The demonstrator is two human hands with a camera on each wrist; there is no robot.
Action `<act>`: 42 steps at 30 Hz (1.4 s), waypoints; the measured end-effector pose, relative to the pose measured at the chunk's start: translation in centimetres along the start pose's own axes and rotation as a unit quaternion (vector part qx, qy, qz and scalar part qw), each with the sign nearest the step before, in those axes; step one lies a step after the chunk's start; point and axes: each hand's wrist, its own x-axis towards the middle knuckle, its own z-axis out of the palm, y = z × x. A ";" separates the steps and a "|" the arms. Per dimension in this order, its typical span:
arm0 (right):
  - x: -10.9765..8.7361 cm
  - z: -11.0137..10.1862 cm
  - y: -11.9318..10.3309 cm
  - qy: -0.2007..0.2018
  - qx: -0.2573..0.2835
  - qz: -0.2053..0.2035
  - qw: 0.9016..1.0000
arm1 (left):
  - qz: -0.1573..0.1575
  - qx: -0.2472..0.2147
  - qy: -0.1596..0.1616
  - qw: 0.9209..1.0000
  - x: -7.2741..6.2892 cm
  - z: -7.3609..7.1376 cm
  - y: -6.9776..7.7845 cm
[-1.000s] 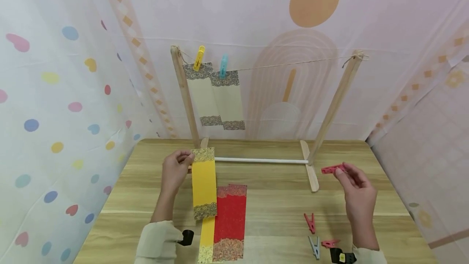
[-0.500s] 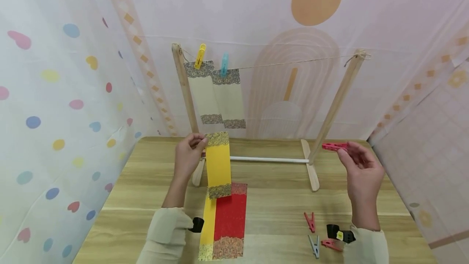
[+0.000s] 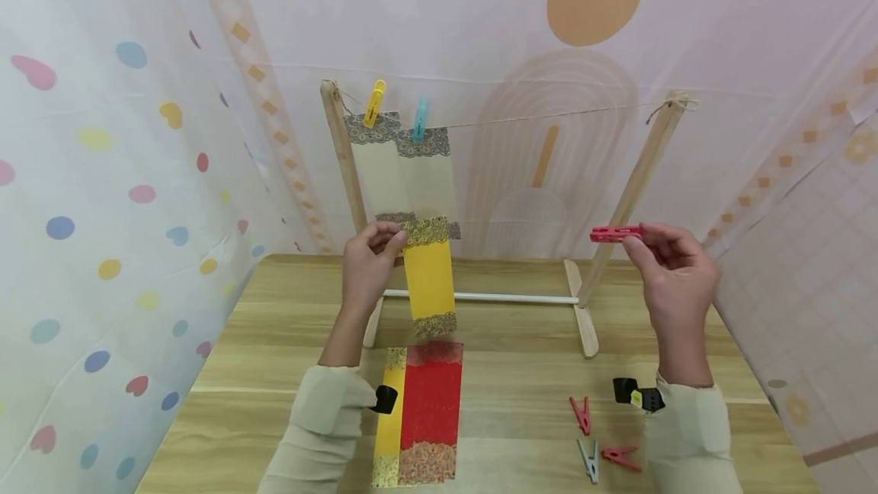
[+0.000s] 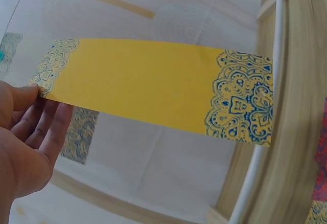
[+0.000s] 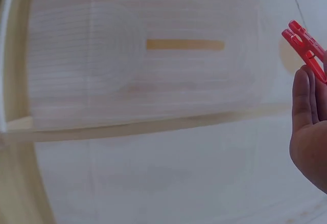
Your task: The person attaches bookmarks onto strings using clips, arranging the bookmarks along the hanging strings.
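Note:
A yellow paper strip with patterned ends (image 3: 430, 277) hangs from my left hand (image 3: 370, 261), which pinches its upper left corner between thumb and fingers. In the left wrist view the strip (image 4: 148, 86) stretches away from the hand, its lace-like blue pattern at both ends. My right hand (image 3: 675, 265) pinches a red clothespin (image 3: 615, 234) by one end, its tip pointing left. The right wrist view shows this clothespin (image 5: 305, 50) at the right edge. Above both hands a string (image 3: 535, 114) runs between two posts. Two cream strips (image 3: 430, 181) hang there under a yellow clothespin (image 3: 374, 104) and a blue clothespin (image 3: 421, 119).
On the wooden table (image 3: 514, 395) lie a red strip (image 3: 432, 410) and another yellow strip (image 3: 389, 425), overlapping. Two red clothespins (image 3: 581, 415) and a grey clothespin (image 3: 588, 461) lie at the right. The rack's wooden posts (image 3: 634, 197) and white bottom rod (image 3: 514, 298) stand behind.
My left hand has lifted the yellow strip up and to the right, off the strips below, toward the string. My right hand has risen with the red clothespin.

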 end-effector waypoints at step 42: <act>8.5 11.5 -6.0 -0.159 -0.027 -0.197 0.967 | 0.108 -0.020 -0.017 0.994 4.1 5.0 7.7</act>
